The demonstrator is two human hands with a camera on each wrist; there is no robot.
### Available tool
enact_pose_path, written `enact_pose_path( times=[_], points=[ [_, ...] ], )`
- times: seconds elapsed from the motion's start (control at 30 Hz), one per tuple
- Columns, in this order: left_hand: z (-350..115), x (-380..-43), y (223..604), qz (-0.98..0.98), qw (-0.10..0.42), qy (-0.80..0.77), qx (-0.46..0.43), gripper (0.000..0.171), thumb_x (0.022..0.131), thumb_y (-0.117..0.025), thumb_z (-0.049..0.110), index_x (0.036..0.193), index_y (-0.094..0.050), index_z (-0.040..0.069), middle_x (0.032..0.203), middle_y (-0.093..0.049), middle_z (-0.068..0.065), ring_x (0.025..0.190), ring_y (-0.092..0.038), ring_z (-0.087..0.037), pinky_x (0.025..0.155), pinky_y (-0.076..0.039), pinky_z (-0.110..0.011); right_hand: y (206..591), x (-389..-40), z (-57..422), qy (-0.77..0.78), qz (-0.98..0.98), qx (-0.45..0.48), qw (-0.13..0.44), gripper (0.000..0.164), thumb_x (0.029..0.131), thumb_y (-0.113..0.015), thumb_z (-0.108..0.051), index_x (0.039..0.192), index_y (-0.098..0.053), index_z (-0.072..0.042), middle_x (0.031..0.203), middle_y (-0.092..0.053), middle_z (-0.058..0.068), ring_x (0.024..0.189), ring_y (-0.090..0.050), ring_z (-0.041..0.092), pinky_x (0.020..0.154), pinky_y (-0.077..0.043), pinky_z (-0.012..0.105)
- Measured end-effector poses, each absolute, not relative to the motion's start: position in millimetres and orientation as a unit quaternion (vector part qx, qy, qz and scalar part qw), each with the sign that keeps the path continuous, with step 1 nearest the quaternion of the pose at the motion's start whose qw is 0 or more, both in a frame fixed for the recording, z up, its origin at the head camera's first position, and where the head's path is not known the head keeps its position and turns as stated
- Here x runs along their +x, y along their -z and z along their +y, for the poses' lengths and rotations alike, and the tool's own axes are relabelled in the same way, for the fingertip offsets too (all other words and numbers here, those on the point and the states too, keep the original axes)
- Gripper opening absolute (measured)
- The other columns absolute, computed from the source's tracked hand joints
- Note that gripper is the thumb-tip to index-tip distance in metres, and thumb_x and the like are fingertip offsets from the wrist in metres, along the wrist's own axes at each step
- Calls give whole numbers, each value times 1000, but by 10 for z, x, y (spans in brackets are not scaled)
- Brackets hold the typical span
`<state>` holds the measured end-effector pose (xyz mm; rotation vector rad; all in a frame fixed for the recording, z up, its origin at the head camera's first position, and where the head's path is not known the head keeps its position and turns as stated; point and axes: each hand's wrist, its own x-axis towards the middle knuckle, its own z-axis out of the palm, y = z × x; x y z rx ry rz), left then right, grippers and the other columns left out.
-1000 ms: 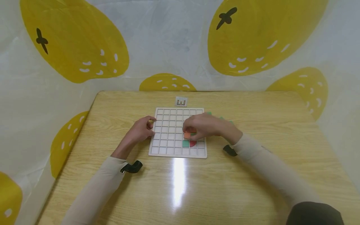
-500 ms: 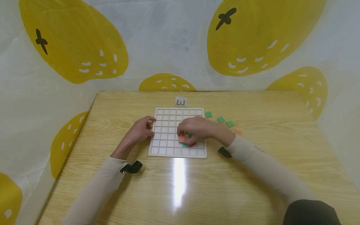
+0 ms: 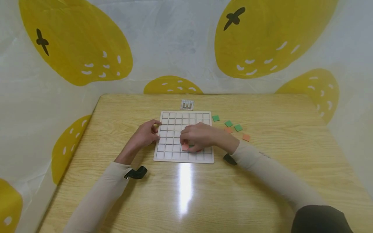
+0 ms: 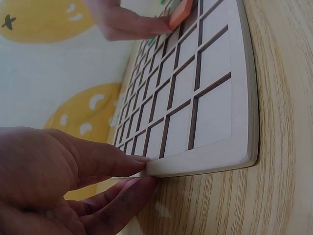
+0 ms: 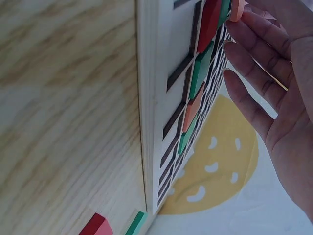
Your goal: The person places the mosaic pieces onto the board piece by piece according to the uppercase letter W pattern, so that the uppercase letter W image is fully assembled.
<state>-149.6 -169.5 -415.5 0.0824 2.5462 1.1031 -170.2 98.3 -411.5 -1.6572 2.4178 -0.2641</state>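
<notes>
A white grid board (image 4: 239, 112) lies on the table between both hands. My left hand (image 3: 144, 134) holds its left edge, thumb and fingertips at the rim in the left wrist view. Over the board's lower middle, my right hand (image 3: 201, 134) pinches a square orange tile (image 3: 185, 147) between thumb and fingers, close over a cell. In the right wrist view, a red tile (image 5: 209, 27), a green tile (image 5: 200, 71) and another orange tile (image 5: 194, 107) sit in cells below the right hand. From the head view, that hand hides most of these placed tiles.
Loose green tiles (image 3: 228, 123) and orange tiles (image 3: 246, 137) lie on the wooden table (image 3: 247, 194) to the board's right. Behind the board is a small card (image 3: 187, 105) with a brown pattern on a grid. A lemon-print sheet (image 3: 175, 42) hangs behind the table.
My right hand has moved left and nearer with the orange tile, uncovering loose tiles on the right. The left hand has stayed at the board's edge.
</notes>
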Motion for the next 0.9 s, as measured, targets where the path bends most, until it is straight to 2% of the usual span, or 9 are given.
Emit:
enact_pose_path(
  times=[0.23, 0.7, 0.9],
  points=[
    [-1688, -1491, 4146, 898, 188, -398, 23, 60, 89, -70, -6, 144, -49, 3, 108, -56, -19, 88, -55, -26, 66, -49, -29, 4118, -1686, 937, 69, 813, -572, 85, 15, 90, -73, -35, 97, -70, -22, 91, -59, -10, 91, -55, 9, 67, -48, 26],
    [-1700, -1493, 4164, 900, 189, -392, 30, 59, 89, -71, -3, 144, -49, 3, 108, -57, -19, 87, -55, -26, 65, -48, -29, 4146, -1651, 1026, 79, 822, -561, 62, 15, 94, -71, -32, 102, -73, -21, 96, -63, -8, 90, -57, 12, 68, -51, 29],
    [-1699, -1490, 4145, 901, 187, -390, 35, 59, 89, -69, -5, 144, -49, 2, 108, -56, -19, 86, -54, -26, 65, -47, -30, 4115, -1663, 1200, 95, 826, -552, 71, 17, 93, -73, -27, 107, -74, -18, 103, -67, -7, 100, -61, 12, 80, -54, 31]
  ],
)
